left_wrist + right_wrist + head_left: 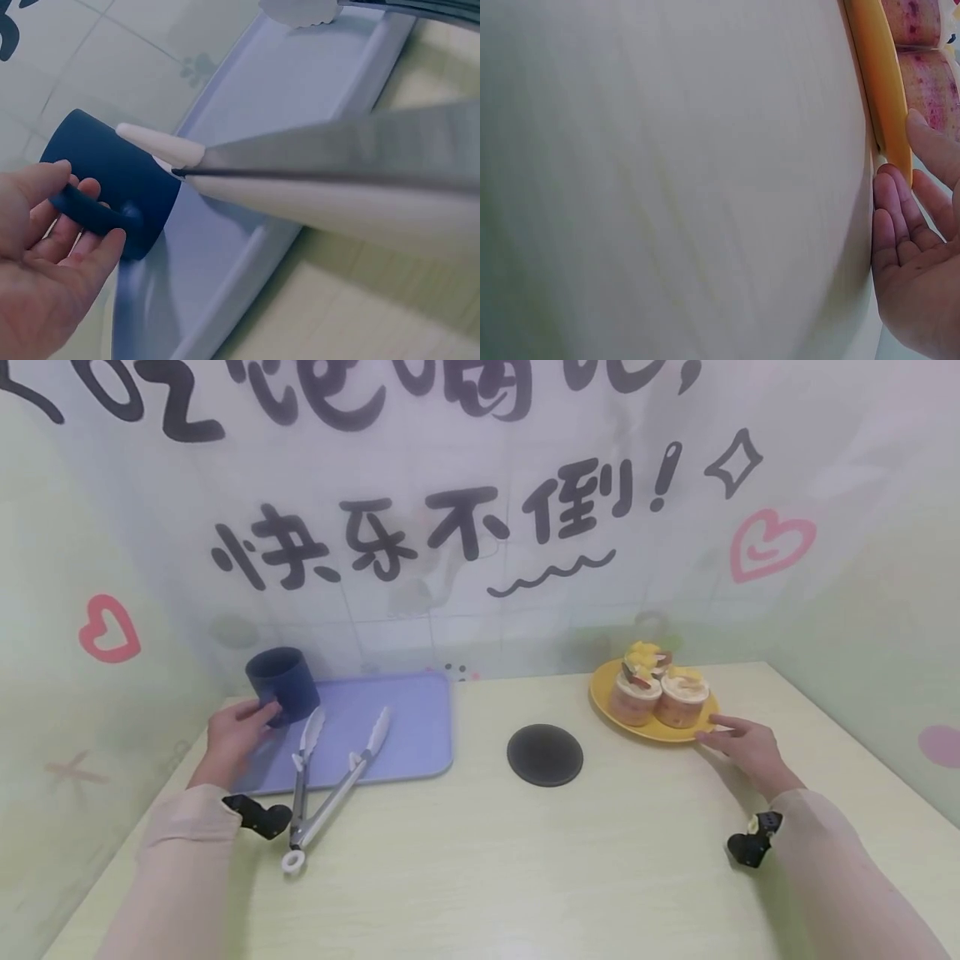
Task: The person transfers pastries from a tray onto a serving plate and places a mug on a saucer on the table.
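At the far left, my left hand (pixel 236 739) grips the handle of a dark blue mug (pixel 281 681). The left wrist view shows the fingers curled round the handle (pixel 94 214), and the mug is at the end of the lavender tray (pixel 292 67); whether it touches the tray I cannot tell. On the right, a yellow plate (pixel 660 732) carries small fruit-topped cakes (pixel 684 703) in clear cups. My right hand (pixel 750 750) pinches the plate's near right rim, thumb (pixel 934 146) above and fingers below.
Metal tongs (pixel 330 802) with white tips lie spread across the tray's left half, their ring end on the table near my left wrist. A round dark coaster (pixel 545 755) lies mid-table between tray and plate. Printed wall sheeting (pixel 480 635) stands behind the table and at both sides.
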`<state>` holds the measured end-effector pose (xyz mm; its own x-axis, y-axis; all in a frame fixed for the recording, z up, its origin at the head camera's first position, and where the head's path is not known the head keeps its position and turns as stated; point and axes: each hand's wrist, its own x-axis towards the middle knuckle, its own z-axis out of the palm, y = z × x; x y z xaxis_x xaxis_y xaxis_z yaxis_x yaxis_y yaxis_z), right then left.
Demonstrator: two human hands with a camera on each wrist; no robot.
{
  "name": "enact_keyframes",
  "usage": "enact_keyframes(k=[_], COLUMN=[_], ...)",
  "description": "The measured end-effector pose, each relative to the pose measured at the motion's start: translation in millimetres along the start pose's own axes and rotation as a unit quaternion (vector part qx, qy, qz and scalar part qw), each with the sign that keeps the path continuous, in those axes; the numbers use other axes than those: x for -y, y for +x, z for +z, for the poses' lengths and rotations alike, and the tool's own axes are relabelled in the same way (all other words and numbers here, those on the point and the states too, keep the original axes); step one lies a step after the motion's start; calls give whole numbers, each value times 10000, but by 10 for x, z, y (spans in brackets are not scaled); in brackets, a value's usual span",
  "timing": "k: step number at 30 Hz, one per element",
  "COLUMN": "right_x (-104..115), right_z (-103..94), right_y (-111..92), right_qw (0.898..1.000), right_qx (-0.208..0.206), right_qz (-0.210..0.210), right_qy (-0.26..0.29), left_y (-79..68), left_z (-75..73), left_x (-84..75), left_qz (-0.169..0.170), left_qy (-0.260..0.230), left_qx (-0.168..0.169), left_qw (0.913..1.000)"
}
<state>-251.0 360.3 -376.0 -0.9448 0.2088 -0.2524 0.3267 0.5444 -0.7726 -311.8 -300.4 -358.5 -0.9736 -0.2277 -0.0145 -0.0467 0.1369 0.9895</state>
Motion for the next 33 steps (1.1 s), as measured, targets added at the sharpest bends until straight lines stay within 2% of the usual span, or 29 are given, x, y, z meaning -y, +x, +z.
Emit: enact_keyframes(k=[8,22,28,33], right_x=[9,26,16,-11], right_z=[8,12,-4,-4], right_y=[-7,13,13,15], right_qw=[10000,10000,10000,10000], right_qx=[-10,-13,2,-48], right_qz=[-39,-52,-58,-42], right_qy=[21,9,-2,-59], left_y=[8,-28,-29,-35], left_z=[-26,-18,-51,-84], left_x=[18,-6,18,36], left_qz=[136,-230,-142,-232], left_qy=[-648,-1050,-1466,-1535], left_qx=[285,-100,-3,120], left_qw=[9974,9942,9891,9878])
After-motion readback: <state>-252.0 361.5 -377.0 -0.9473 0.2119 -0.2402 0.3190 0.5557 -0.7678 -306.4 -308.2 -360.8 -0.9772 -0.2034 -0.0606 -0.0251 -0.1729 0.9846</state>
